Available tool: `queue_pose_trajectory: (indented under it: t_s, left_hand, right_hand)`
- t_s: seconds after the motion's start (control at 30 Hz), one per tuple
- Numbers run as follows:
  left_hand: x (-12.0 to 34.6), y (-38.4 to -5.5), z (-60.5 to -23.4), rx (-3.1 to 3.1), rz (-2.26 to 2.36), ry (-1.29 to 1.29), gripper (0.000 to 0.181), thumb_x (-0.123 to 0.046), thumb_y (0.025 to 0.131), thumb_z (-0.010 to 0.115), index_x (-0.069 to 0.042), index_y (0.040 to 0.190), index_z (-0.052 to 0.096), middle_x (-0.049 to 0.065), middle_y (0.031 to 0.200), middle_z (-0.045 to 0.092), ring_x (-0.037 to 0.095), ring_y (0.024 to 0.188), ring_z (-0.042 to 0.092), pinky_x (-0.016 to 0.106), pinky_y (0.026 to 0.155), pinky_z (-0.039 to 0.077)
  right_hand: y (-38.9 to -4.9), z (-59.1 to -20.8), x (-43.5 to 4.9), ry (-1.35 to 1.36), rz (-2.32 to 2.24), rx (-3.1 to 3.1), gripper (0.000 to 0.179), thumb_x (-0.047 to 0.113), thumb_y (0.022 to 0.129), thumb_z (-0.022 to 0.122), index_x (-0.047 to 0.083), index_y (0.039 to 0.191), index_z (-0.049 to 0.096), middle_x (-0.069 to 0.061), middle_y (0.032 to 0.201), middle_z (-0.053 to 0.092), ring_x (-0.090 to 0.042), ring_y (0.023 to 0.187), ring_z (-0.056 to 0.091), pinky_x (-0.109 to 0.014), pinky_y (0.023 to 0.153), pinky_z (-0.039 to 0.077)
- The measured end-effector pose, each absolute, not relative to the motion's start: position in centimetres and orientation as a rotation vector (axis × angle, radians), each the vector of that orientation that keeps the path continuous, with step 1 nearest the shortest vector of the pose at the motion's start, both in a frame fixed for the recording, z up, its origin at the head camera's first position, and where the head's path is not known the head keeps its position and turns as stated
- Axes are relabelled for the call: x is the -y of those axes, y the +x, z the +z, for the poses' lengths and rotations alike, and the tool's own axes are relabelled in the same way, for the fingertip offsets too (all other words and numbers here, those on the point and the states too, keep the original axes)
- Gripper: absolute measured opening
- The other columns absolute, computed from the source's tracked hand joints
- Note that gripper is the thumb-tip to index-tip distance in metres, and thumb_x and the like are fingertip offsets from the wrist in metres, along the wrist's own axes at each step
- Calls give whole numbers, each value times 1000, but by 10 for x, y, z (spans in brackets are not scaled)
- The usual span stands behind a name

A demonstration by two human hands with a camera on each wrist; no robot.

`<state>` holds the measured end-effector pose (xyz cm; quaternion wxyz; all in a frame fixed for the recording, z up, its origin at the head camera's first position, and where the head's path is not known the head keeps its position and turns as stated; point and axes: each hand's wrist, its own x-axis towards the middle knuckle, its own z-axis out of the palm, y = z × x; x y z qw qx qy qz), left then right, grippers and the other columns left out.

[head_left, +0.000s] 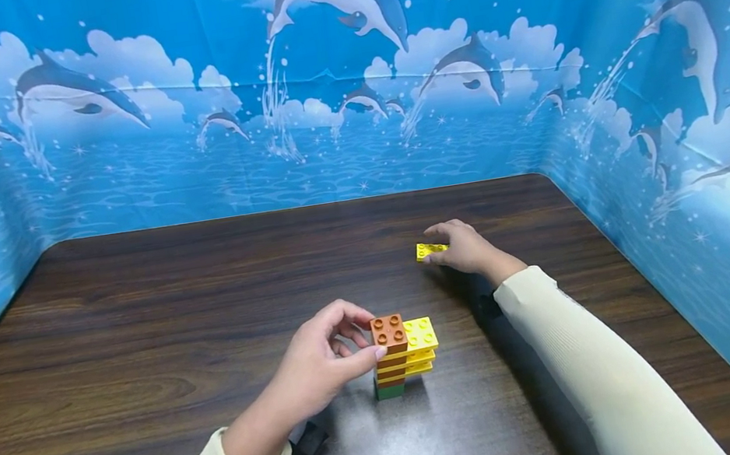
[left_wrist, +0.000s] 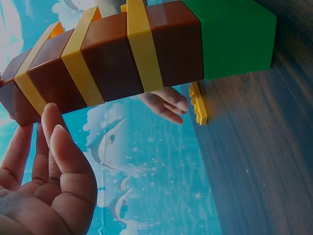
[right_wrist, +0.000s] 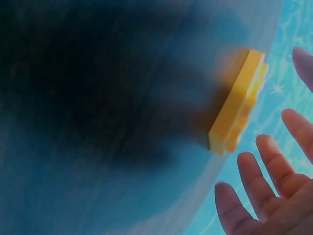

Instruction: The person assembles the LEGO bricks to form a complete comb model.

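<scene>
A tower of toy building bricks (head_left: 389, 334) stands upright on the table, a green brick (left_wrist: 234, 39) at its base. Above that, brown bricks (left_wrist: 110, 58) alternate with thin yellow plates (left_wrist: 145, 49), which jut out to the right in the head view. Near the top, my left hand (head_left: 317, 360) steadies the tower between thumb and fingers. Farther back, a loose yellow plate (right_wrist: 237, 100) lies studs up on the table. My right hand (head_left: 469, 247) hovers around this plate with fingers spread, a gap showing between fingertips and plate in the right wrist view.
The dark wood-grain table (head_left: 140, 332) spreads under both hands. A blue curtain printed with dolphins (head_left: 338, 145) rises along its back and side edges. Dark wrist cameras (head_left: 308, 442) sit under both wrists.
</scene>
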<state>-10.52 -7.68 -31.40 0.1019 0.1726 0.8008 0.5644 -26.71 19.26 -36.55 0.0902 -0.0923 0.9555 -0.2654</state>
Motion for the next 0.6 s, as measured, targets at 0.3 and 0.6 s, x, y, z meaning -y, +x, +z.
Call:
queue_pose_trajectory:
  t_s: [0.3, 0.6]
  left_hand:
    - [77, -106, -313, -2358, 1661, 513, 29, -13, 84, 72, -4, 108, 60, 8, 96, 60, 25, 77, 57, 28, 63, 48]
    - [77, -106, -314, -2348, 1665, 516, 30, -13, 84, 72, -4, 109, 60, 9, 98, 61, 25, 76, 58, 29, 63, 49]
  right_hand:
    - [-274, -371, -192, -168, -703, -2811, 54, 18, 93, 64, 3, 141, 46, -23, 143, 39, -39, 132, 37, -52, 105, 36]
    - [-277, -376, -192, -146, -567, -2843, 50, 15, 94, 63, 4, 140, 48, -22, 137, 45, -39, 127, 39, -51, 104, 37]
